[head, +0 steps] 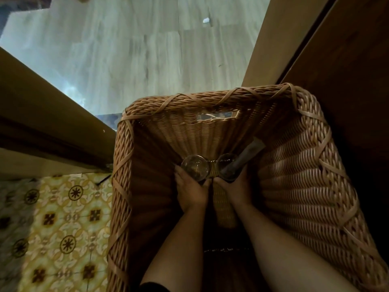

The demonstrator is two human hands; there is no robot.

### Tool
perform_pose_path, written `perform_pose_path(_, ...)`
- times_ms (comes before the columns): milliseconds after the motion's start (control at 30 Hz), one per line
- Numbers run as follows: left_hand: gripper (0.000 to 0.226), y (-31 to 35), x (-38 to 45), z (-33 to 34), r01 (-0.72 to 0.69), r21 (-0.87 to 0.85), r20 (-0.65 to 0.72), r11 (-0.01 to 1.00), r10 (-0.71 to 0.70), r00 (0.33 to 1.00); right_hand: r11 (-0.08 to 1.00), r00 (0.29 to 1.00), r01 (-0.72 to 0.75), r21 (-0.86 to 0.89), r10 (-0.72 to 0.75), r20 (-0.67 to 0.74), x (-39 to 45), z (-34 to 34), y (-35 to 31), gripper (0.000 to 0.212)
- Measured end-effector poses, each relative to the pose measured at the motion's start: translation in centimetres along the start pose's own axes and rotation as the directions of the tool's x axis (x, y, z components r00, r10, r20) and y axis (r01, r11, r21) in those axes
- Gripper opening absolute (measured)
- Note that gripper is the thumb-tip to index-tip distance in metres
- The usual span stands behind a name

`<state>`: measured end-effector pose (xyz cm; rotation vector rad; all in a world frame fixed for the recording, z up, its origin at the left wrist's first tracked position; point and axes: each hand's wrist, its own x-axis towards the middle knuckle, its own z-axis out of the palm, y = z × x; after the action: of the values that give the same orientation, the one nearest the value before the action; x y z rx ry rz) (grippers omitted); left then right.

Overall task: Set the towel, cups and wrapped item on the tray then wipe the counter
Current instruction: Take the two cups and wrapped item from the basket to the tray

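Grey plank floor (130, 60) and patterned tile (63, 218) surround a deep wicker basket (305, 165) seen from above. Inside it are two clear glass cups: the left hand (190, 190) has its grip clamped on the left cup (193, 168), the right hand (235, 188) on the right cup (228, 165). One wrapped item (247, 153) stands tilted in the right cup.
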<state>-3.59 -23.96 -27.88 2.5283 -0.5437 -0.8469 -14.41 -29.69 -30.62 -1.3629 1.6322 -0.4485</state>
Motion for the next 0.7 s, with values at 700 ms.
perform_pose_path(700,0.1,2.6,-5.1,-6.0,-0.012,-0.246,0.074,0.969,0.031,0.997,0.982,0.989,0.043,-0.186,-0.015,0.147,-4.6,-7.1,-4.7,0.089)
